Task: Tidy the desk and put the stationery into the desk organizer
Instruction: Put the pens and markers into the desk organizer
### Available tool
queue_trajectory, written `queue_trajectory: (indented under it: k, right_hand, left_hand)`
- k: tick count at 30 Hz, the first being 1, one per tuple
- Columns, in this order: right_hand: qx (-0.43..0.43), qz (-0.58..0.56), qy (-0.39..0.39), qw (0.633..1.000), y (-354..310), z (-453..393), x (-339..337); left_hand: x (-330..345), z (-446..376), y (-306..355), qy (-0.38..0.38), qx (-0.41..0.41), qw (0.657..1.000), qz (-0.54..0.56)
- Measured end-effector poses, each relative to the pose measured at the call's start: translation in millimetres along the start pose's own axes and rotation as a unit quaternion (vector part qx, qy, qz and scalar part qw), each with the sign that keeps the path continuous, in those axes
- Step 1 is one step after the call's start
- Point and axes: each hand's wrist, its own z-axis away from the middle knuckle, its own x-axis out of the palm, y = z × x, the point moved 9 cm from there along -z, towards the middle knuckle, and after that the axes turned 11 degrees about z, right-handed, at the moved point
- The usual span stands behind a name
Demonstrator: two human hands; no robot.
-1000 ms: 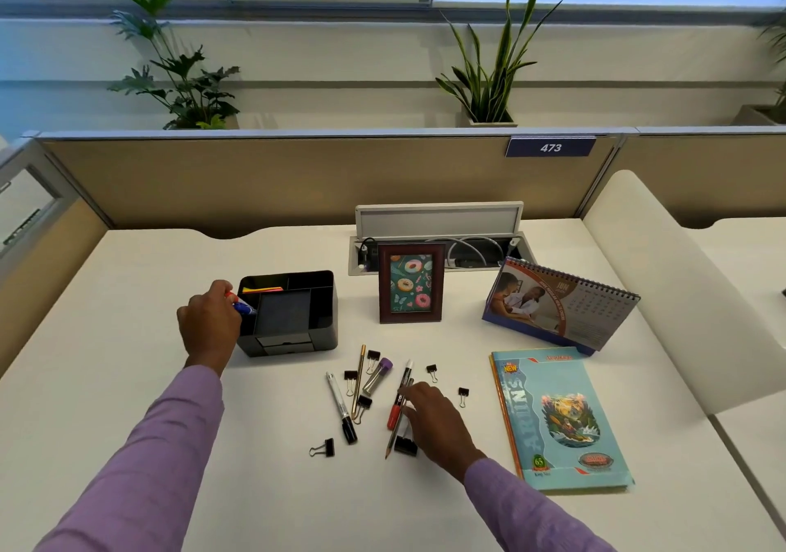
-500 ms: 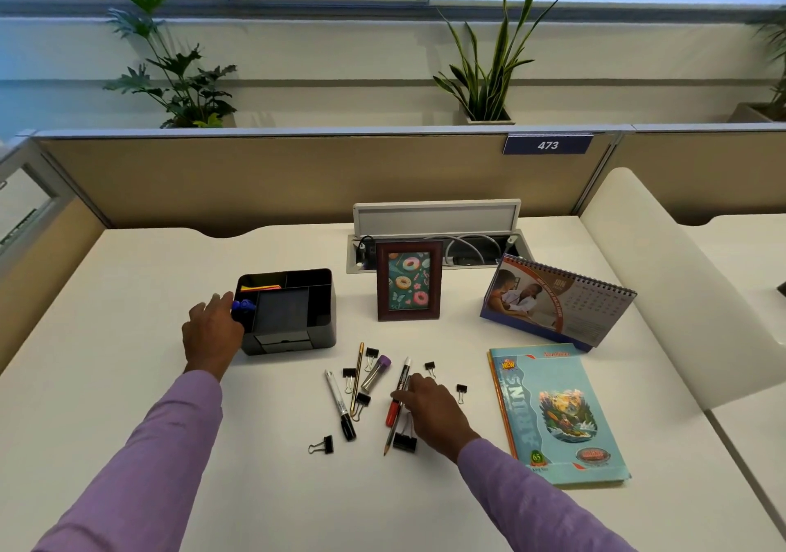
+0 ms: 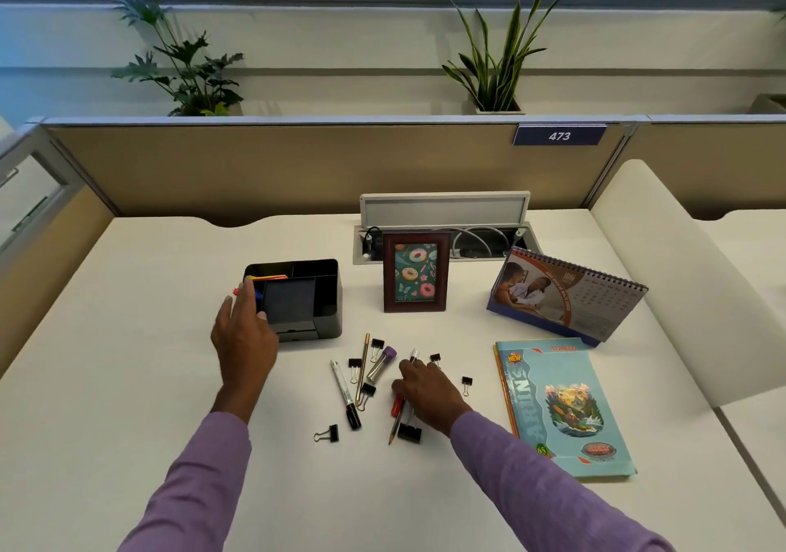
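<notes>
The black desk organizer stands left of centre, with a yellow and red item in its back-left slot. My left hand hovers at its front-left corner, fingers spread, with a blue and red pen in the slot under the fingertips. Loose stationery lies in front: a black marker, a gold pen, a purple-capped tube, a pencil and several binder clips. My right hand lies over a red pen, fingers curled on it; the pen still rests on the desk.
A framed donut picture stands behind the stationery, in front of an open cable tray. A flip calendar and a teal book sit to the right. A white divider bounds the desk's right side.
My left hand put the blue and red pen into the organizer's left slot, let go and opened. My right hand stayed on the red pen and pencil, shifting slightly.
</notes>
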Motion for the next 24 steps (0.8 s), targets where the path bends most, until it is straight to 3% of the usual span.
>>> queue_trajectory:
  k: [5, 9, 17, 24]
  right_hand:
    - [0.001, -0.012, 0.034, 0.999, 4.1, -0.4, -8.7]
    - [0.042, -0.093, 0.069, 0.992, 10.3, -3.7, -25.4]
    - [0.147, -0.270, 0.178, 0.935, 17.6, -11.8, -85.6]
    - [0.139, -0.333, 0.225, 0.905, 7.5, -9.9, -107.3]
  left_hand:
    - [13.6, 32.9, 14.3, -0.008, 0.026, 0.999, 0.033]
    - [36.6, 58.4, 21.0, -0.048, 0.054, 0.996, 0.049]
    - [61.0, 92.5, 65.2, -0.147, 0.107, 0.970, 0.163]
    - [47.9, 86.7, 79.6, -0.128, 0.165, 0.961, 0.179]
